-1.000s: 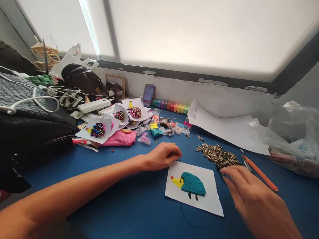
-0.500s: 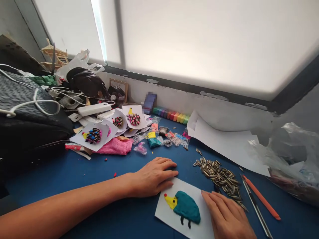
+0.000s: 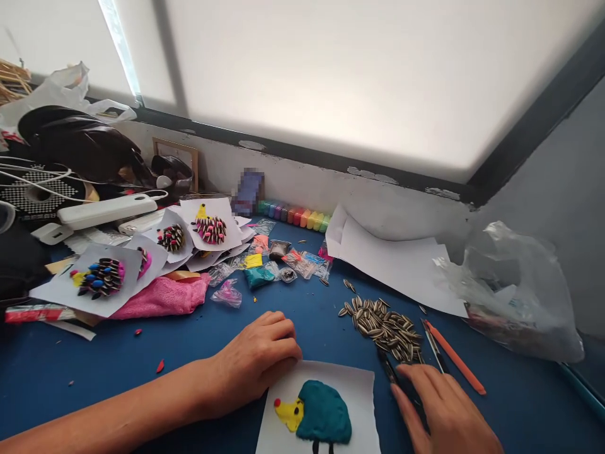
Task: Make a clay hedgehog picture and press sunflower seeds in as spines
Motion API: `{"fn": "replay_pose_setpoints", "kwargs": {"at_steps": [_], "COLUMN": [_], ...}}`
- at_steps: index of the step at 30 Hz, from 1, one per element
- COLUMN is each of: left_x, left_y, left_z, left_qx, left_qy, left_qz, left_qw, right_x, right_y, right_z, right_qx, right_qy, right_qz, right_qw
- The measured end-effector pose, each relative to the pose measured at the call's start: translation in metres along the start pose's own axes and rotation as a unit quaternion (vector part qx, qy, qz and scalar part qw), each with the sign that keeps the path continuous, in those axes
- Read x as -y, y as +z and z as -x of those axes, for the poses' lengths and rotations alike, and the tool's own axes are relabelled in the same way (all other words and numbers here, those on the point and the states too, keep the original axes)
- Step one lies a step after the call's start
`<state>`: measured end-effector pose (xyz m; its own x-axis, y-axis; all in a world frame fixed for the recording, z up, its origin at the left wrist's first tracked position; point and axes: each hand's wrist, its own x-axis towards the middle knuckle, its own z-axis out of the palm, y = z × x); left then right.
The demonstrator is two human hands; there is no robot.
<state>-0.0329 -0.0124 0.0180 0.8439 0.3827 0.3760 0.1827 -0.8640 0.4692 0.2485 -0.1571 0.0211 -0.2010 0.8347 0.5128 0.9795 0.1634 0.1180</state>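
A white paper card lies before me, bearing a hedgehog figure of modelling clay with a teal body, yellow snout, red nose and black legs. My left hand is at the card's upper left corner, fingers curled in and closed over its edge; their tips are hidden. To the right of the card is my right hand, thumb and forefinger apart around a slim dark tool, whose kind I cannot make out. Just beyond these fingers is a pile of striped sunflower seeds.
An orange stick and a slim metal-and-black tool lie right of the seeds. Behind are small clay packets, white sheets and a plastic bag. Seed-covered clay hedgehogs on paper lie left, by a pink cloth.
My right hand has left the card's right edge and moved to the dark tool beside the seeds. My left fingers have gone from stretched out to curled. The view has swung right.
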Motion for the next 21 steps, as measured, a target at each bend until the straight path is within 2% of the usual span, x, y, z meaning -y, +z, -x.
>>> {"fn": "replay_pose_setpoints", "kwargs": {"at_steps": [7,11,13,16,21], "left_x": [0.005,0.004,0.005,0.008,0.017], "left_y": [0.005,-0.001,-0.004,-0.001,0.025], "left_z": [0.002,-0.006,-0.019,-0.05,-0.108], "left_qx": [0.018,0.004,0.011,0.087,0.092], "left_qy": [-0.032,-0.065,-0.056,-0.039,-0.045], "left_qz": [0.025,0.067,0.072,-0.009,-0.061], "left_qw": [0.999,0.996,0.996,0.995,0.993], "right_x": [-0.001,-0.006,-0.012,-0.021,-0.025], "right_y": [-0.005,-0.006,0.001,0.02,0.041], "right_z": [0.001,-0.004,-0.009,-0.018,-0.036], "right_qx": [0.067,0.063,0.049,0.069,0.107], "right_qy": [0.056,0.106,0.14,0.163,0.187], "right_qz": [-0.022,-0.012,0.0,-0.004,-0.002], "right_qw": [0.996,0.992,0.989,0.984,0.976]}}
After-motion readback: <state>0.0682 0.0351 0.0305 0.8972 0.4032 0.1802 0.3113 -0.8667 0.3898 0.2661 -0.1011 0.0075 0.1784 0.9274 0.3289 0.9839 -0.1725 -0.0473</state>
